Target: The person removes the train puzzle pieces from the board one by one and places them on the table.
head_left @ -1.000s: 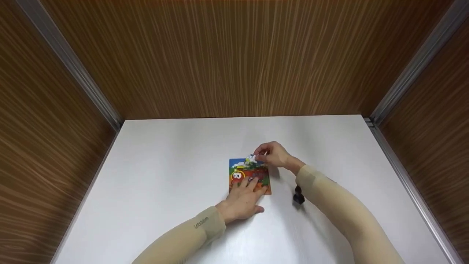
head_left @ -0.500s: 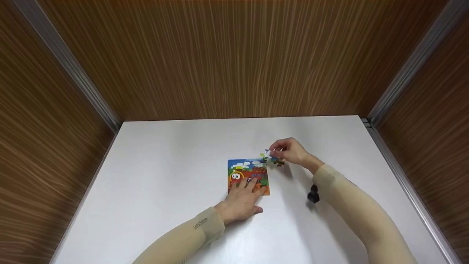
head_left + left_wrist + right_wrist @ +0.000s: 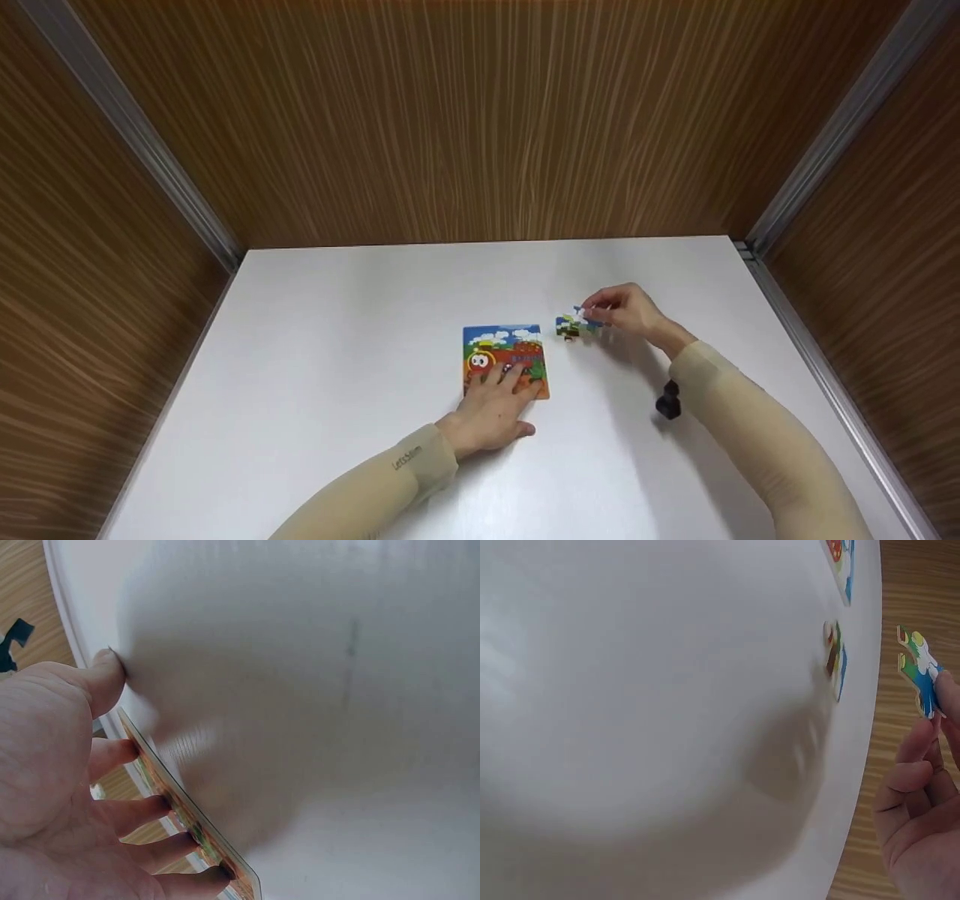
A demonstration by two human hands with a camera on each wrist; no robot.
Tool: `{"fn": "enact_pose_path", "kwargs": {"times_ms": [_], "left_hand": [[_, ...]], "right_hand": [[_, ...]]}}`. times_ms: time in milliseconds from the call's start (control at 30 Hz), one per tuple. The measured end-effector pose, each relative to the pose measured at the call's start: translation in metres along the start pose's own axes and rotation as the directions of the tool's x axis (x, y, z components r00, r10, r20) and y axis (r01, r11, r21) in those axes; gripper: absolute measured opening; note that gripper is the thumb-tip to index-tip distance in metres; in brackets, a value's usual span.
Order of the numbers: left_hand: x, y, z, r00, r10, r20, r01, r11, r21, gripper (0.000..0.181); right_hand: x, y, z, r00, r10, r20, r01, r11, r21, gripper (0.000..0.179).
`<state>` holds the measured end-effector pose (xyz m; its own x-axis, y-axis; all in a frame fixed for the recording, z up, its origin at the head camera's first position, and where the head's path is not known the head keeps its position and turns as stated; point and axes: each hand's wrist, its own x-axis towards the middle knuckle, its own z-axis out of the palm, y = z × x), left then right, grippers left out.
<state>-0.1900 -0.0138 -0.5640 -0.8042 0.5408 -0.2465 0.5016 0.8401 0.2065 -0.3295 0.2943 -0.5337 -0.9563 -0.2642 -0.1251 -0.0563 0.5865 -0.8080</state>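
My left hand [image 3: 495,409] lies with spread, straight fingers on the lower part of a colourful jigsaw puzzle board [image 3: 506,335], a picture with clouds and a red, big-eyed character. In the left wrist view, the fingertips press along the face of the board [image 3: 199,829], seen edge-on. Right of the board, my right hand [image 3: 634,311] pinches a blue, white and green puzzle piece [image 3: 924,667] between thumb and fingers, above the table. Beneath it, close to the board's upper right corner, another puzzle piece [image 3: 835,660] lies on the white surface.
The white table [image 3: 337,337] is bounded by wood-grain panels [image 3: 480,120] at the back and both sides, with metal rails [image 3: 810,120] in the corners. A small black object [image 3: 667,403] hangs beside the right sleeve.
My right hand has moved right from the board's top edge with the pinched piece, uncovering the board's upper right corner. A loose piece has come away to the right too. My left hand stays put.
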Motion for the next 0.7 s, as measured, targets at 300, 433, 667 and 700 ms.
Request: {"fn": "enact_pose_path", "kwargs": {"times_ms": [300,433,667,700], "left_hand": [[-0.001,-0.001,-0.002,1.0,0.011,-0.026,-0.011,1.0,0.02,0.075],[-0.002,-0.001,-0.002,1.0,0.013,-0.027,-0.013,1.0,0.015,0.075],[-0.002,-0.001,-0.001,1.0,0.014,-0.026,-0.014,1.0,0.023,0.076],[-0.002,-0.001,-0.001,1.0,0.014,-0.024,-0.013,1.0,0.023,0.076]], "right_hand": [[-0.004,0.023,-0.01,0.995,0.095,-0.026,-0.095,0.995,-0.007,0.022],[-0.004,0.031,-0.013,0.992,0.126,-0.03,-0.127,0.992,-0.027,0.022],[0.002,0.037,-0.013,0.985,0.166,-0.042,-0.169,0.983,-0.068,0.023],[0.004,0.037,-0.012,0.985,0.167,-0.045,-0.171,0.982,-0.077,0.023]]}}
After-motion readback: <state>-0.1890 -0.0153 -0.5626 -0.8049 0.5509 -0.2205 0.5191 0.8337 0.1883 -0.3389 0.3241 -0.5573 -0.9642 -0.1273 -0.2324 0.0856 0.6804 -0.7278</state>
